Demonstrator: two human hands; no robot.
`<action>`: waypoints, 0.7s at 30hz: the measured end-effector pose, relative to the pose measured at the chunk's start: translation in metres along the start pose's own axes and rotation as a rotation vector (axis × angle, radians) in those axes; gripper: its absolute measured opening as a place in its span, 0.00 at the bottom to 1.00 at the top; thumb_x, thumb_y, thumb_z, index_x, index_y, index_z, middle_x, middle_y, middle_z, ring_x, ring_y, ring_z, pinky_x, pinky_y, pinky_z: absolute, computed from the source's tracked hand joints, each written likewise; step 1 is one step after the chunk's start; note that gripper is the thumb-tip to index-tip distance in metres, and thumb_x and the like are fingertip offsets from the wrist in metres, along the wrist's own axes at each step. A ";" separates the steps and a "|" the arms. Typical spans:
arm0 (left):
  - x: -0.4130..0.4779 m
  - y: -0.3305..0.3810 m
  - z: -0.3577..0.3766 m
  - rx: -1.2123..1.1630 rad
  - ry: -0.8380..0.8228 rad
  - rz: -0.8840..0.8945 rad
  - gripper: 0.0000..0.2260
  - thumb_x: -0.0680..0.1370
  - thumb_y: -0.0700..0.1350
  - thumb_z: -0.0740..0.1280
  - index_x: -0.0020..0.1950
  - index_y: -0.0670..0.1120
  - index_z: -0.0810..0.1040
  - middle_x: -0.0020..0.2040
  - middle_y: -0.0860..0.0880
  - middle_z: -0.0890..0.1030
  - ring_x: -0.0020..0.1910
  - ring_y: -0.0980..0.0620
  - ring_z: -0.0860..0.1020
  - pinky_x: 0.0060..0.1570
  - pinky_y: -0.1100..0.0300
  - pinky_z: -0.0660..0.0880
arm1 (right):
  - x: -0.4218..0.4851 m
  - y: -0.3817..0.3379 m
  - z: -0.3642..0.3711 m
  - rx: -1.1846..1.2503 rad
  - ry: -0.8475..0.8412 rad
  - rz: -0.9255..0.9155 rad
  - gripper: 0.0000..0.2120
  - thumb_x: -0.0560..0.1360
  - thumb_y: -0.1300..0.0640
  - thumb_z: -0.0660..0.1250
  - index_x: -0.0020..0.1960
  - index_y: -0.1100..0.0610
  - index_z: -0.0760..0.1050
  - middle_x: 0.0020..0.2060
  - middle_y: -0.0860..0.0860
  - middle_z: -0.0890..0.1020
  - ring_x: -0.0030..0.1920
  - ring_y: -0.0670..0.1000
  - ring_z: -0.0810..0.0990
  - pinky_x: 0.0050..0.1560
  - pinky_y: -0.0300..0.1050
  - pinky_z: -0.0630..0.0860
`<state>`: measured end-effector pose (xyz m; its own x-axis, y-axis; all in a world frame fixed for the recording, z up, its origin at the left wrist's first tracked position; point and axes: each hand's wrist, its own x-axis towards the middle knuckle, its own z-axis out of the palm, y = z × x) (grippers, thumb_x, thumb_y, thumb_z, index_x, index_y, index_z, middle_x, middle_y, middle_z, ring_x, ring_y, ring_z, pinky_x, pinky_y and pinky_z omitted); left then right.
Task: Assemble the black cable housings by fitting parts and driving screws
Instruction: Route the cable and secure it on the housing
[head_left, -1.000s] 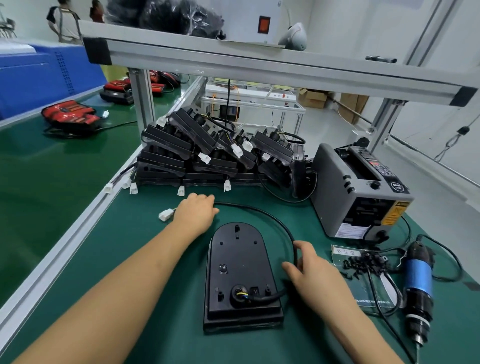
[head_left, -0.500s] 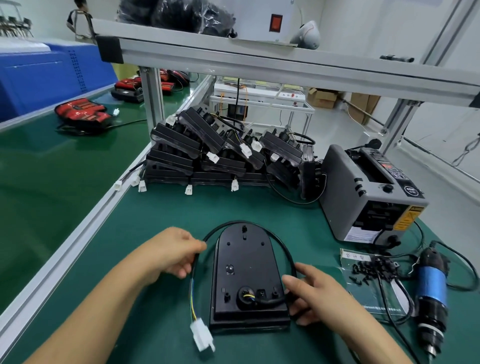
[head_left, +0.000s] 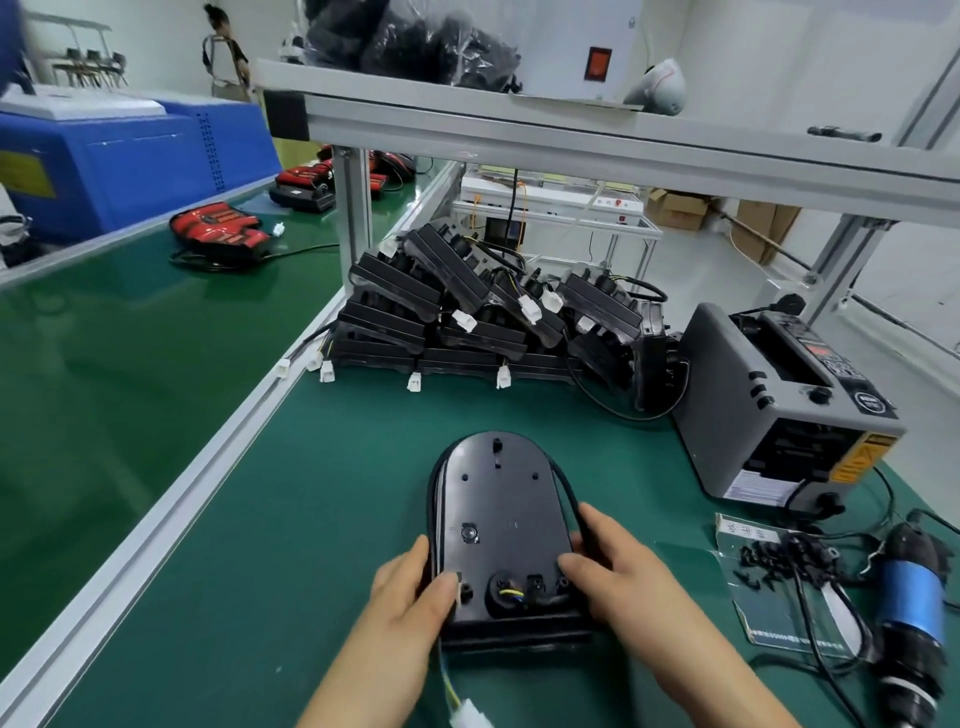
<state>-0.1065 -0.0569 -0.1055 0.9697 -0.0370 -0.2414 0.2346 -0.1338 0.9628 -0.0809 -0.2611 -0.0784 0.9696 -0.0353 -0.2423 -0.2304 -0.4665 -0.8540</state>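
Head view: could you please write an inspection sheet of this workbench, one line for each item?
Surface: green mat, flat.
Job's things: housing lies flat before the person; pile of housings behind it; screws on a clear bag at right; screwdriver lying beside them.
Clutter: grey tape dispenser at right.
Grippers: left hand grips the housing's left edge; right hand grips its right edge.
Cables: black cable runs round the housing; white connector at the near edge.
Surroundings: shelf overhead; red parts on the next bench; a person far back.
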 end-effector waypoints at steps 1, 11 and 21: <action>-0.001 0.000 0.002 -0.104 -0.015 -0.021 0.21 0.76 0.50 0.65 0.68 0.57 0.68 0.68 0.56 0.69 0.66 0.57 0.69 0.70 0.55 0.61 | 0.003 -0.005 0.000 0.003 0.005 -0.022 0.29 0.77 0.56 0.65 0.75 0.49 0.59 0.55 0.38 0.75 0.59 0.43 0.74 0.65 0.41 0.68; -0.001 0.015 -0.003 -1.013 0.240 0.054 0.20 0.80 0.37 0.57 0.69 0.53 0.71 0.60 0.46 0.81 0.52 0.44 0.82 0.37 0.52 0.81 | 0.051 -0.076 0.035 -0.023 -0.174 -0.208 0.20 0.80 0.55 0.58 0.71 0.44 0.67 0.65 0.42 0.74 0.63 0.42 0.72 0.66 0.39 0.64; 0.036 0.032 -0.102 -0.958 0.893 0.302 0.23 0.82 0.39 0.56 0.77 0.49 0.55 0.70 0.50 0.71 0.63 0.51 0.75 0.61 0.46 0.72 | 0.061 -0.125 0.111 0.050 -0.406 -0.369 0.22 0.78 0.38 0.55 0.71 0.33 0.59 0.63 0.32 0.66 0.61 0.33 0.65 0.59 0.33 0.60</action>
<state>-0.0568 0.0390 -0.0713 0.6173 0.7613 -0.1984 -0.3961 0.5187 0.7577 -0.0020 -0.1067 -0.0377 0.8792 0.4709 -0.0724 0.1054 -0.3404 -0.9344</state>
